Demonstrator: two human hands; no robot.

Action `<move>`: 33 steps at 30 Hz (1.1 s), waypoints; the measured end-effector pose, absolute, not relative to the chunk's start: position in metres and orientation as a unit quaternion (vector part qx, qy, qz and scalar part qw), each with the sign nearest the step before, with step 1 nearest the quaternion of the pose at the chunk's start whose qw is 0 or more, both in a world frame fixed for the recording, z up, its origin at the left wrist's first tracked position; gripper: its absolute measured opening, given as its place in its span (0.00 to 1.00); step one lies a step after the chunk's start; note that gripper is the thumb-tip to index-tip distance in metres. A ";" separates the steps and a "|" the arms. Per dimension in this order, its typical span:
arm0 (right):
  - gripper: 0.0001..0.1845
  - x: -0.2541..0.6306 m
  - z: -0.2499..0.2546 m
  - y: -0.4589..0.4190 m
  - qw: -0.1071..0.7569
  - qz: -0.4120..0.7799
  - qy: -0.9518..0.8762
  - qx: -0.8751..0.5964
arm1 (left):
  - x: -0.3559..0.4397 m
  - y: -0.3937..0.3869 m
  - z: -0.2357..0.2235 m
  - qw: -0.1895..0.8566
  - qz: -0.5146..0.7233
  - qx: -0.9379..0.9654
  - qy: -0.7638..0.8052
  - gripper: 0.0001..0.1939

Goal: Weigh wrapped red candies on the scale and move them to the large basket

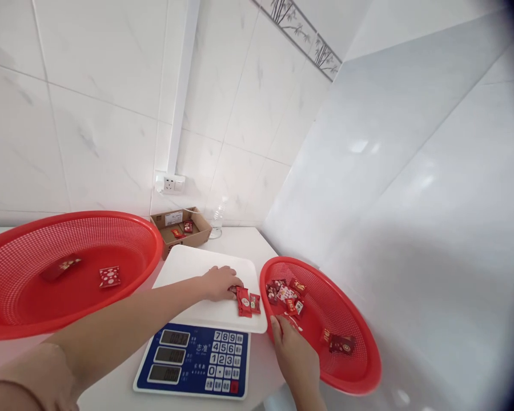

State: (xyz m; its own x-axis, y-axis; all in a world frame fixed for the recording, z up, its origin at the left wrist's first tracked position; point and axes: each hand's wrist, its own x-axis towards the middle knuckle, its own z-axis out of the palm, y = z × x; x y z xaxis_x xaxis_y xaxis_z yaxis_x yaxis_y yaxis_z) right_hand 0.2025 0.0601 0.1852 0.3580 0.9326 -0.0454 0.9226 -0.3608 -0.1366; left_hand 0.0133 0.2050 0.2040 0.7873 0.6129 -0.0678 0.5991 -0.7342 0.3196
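Observation:
My left hand (219, 283) reaches across a white plastic scale plate (188, 268), its curled fingertips over a small red candy packet (233, 290). Just to the right of it, two more red packets (244, 301) lie on the plate's right edge. My right hand (294, 359) is at the near rim of a smaller red mesh basket (370, 365), close to a red packet (293, 322). Whether those fingers grip it is hidden. A heap of red and white packets (282, 294) lies in that basket.
A large red mesh basket (111, 220) with two packets stands at the left. Below the plate is the scale's blue keypad and display panel (192, 361). Behind are a cardboard tray (199, 231) with packets, a clear plastic bottle (217, 218), a wall socket (169, 184) and white tiled walls.

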 end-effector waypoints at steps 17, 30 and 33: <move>0.28 0.208 0.178 0.059 0.048 0.043 -0.564 -0.823 | -0.167 0.191 0.248 -0.058 0.106 0.809 0.575 0.13; 0.26 0.208 0.181 0.062 0.057 0.047 -0.559 -0.826 | -0.002 0.159 0.229 0.090 -0.037 0.978 0.185 0.39; 0.25 0.208 0.181 0.061 0.056 0.048 -0.557 -0.827 | 0.031 0.164 0.227 0.090 -0.068 0.983 0.142 0.35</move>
